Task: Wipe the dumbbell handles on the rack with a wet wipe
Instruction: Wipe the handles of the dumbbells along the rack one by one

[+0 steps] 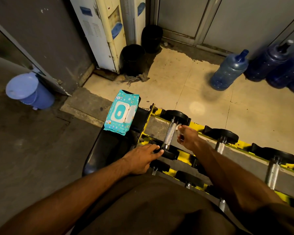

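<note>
- Dumbbell handle (170, 134) lies leftmost on the yellow rack (185, 156).
- Right hand (187, 137) pinches a wet wipe (176, 127) against it.
- Left hand (143, 158) rests, fingers fairly straight, on the near weight (168, 153).
- Wipes pack (121, 112) sits on the black worktop (112, 150), its lid apparently flipped open.

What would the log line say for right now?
right hand: holds wet wipe against dumbbell handle | left hand: rests on near weight | wipes pack: lid open

"72" on wipes pack (121, 112) (rest illegible)
</note>
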`<state>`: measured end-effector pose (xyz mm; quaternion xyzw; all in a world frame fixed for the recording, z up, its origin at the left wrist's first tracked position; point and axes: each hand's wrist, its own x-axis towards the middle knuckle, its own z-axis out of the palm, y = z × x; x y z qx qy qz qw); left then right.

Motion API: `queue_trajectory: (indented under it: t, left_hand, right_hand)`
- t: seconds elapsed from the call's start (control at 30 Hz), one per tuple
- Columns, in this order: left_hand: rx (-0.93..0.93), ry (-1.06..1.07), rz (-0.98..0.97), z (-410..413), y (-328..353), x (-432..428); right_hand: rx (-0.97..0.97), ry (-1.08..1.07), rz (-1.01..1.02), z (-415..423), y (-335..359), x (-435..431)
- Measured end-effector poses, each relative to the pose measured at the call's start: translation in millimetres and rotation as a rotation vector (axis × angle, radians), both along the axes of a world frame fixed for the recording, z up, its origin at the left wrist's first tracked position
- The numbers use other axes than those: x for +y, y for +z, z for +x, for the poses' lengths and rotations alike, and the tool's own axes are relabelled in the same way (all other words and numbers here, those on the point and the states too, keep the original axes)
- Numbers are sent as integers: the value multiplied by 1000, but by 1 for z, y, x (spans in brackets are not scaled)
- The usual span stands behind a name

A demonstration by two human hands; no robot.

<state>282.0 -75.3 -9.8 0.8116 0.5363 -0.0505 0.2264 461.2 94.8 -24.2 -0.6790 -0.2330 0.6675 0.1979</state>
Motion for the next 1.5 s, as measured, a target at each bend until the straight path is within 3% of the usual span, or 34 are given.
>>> queue_trajectory:
  t: [0.13, 0.47, 0.57, 0.67, 0.87, 1.0, 1.27, 1.37, 1.43, 1.5]
  left_hand:
    - [-4, -15, 12, 1, 2, 3]
    - [49, -34, -13, 7, 9, 5]
    - [45, -26, -14, 4, 8, 5]
    - [43, -19, -20, 5, 7, 4]
    - [49, -26, -31, 5, 5, 2]
    - [54, -34, -36, 4, 7, 5]
    - [61, -62, 18, 4, 10, 6]
    - [62, -53, 33, 1, 11, 4]
    - [52, -47, 41, 0, 11, 3]
    - [42, -47, 30, 0, 11, 3]
  right_hand:
    - [16, 210, -140, -2, 2, -2]
    - [301, -178, -168, -11, -19, 6]
    - [200, -286, -27, -9, -9, -6]
    - [-22, -246, 287, -11, -14, -18]
    - [-567, 419, 967, -7, -14, -35]
    - [-823, 874, 1169, -3, -10, -27]
    - [-1117, 1752, 758, -60, 33, 4]
    - [-904, 2001, 584, -74, 28, 4]
    - [-688, 1987, 474, -72, 19, 1]
    - [-612, 1888, 513, -62, 19, 4]
